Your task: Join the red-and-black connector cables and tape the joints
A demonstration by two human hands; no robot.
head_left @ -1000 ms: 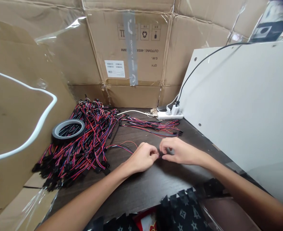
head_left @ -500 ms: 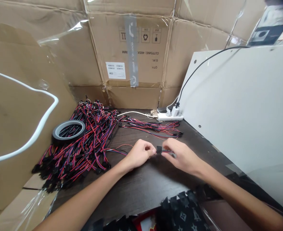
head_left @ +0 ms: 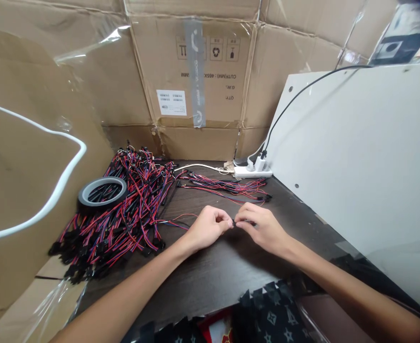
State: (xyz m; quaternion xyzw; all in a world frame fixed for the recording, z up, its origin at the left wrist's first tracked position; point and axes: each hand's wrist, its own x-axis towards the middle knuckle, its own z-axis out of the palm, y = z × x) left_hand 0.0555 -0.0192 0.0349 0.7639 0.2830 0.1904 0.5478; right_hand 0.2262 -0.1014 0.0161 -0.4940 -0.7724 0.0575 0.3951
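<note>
My left hand (head_left: 210,227) is closed in a pinch on a thin wire cable above the dark table (head_left: 203,281). Close to its fingertips, my right hand (head_left: 262,226) pinches a small black piece on the same cable; most of that piece is hidden by the fingers. Red and blue wires (head_left: 176,222) run from behind my left hand towards a large pile of wire cables (head_left: 135,205) with black connectors. Beyond my hands lies a smaller row of cables (head_left: 227,186).
A roll of black tape (head_left: 102,191) rests on the pile. Behind stands a cardboard wall (head_left: 203,143), with a white power strip (head_left: 253,172) at its foot. A white panel (head_left: 356,157) leans at the right. A white cord (head_left: 62,183) hangs at the left.
My right hand has moved slightly left and its fingers have closed over the black piece, which stood out flat between my hands before. My left hand has barely moved.
</note>
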